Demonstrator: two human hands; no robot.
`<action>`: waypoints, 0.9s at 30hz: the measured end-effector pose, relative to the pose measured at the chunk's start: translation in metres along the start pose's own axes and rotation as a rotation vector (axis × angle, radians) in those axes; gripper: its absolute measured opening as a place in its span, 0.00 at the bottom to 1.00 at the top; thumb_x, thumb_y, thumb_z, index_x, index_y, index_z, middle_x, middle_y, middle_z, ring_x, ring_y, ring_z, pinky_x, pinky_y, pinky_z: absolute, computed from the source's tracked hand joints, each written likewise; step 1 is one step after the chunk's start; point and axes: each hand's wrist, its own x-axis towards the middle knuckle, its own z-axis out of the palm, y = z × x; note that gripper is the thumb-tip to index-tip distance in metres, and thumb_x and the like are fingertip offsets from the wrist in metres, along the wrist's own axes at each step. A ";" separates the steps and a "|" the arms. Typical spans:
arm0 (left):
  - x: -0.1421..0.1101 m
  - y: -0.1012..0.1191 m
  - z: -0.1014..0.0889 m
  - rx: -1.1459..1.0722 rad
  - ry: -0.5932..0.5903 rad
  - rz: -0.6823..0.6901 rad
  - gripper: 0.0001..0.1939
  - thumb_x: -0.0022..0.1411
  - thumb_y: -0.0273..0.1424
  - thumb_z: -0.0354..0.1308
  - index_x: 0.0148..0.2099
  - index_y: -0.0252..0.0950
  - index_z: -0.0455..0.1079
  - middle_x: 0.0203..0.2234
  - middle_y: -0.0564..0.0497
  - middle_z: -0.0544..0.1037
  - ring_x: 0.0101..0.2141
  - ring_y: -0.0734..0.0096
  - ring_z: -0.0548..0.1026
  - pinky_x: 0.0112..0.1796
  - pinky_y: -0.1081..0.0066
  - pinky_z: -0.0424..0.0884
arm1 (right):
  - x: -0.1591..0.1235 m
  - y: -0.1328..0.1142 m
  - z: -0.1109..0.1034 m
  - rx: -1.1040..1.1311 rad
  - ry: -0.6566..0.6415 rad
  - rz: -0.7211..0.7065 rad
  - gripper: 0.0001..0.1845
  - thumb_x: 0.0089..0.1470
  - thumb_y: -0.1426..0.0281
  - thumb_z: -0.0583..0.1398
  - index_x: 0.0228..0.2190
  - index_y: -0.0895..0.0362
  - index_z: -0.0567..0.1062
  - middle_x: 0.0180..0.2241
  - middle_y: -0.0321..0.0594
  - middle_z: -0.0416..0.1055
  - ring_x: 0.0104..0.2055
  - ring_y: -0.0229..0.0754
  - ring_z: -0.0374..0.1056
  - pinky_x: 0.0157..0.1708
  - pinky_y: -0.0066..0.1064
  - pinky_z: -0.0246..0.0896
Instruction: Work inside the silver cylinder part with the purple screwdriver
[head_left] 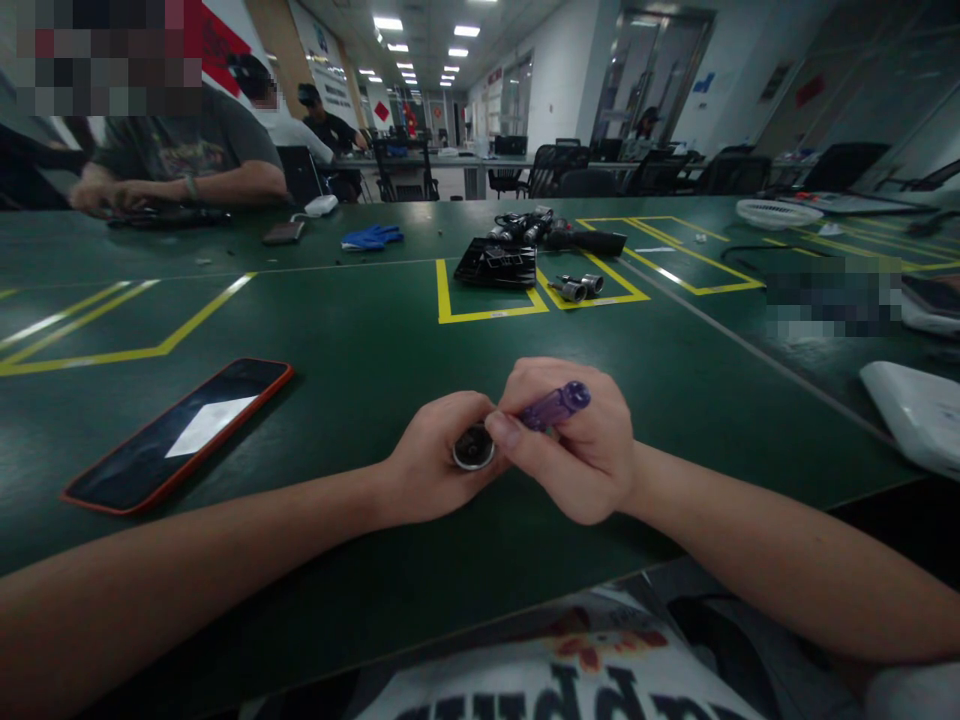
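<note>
My left hand [439, 460] is wrapped round a small cylindrical part [474, 448] with a silver rim, its dark hollow end turned up toward me. Close against it, my right hand [574, 440] grips a screwdriver [556, 404] by its clear purple handle, which slants up to the right. Fingers hide the driver's shaft and tip, so I cannot tell whether it touches the part. Both hands are just above the green table [360, 350]. Farther back, silver cylindrical parts [581, 287] lie inside a yellow taped outline.
A phone [180, 435] in an orange case lies at left. Beyond my hands are a black plastic bag [495, 262], dark flashlight-like tubes [592, 241] and a blue glove [373, 238]. A white device [915, 415] sits at right. Across the table a person [187, 150] works with their hands.
</note>
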 end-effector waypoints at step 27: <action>0.000 0.000 0.000 0.016 -0.006 -0.003 0.07 0.55 0.31 0.52 0.28 0.34 0.63 0.21 0.51 0.71 0.23 0.72 0.70 0.25 0.73 0.67 | -0.001 -0.001 -0.002 -0.060 -0.022 -0.034 0.09 0.50 0.77 0.53 0.19 0.59 0.65 0.15 0.35 0.62 0.19 0.34 0.57 0.22 0.29 0.54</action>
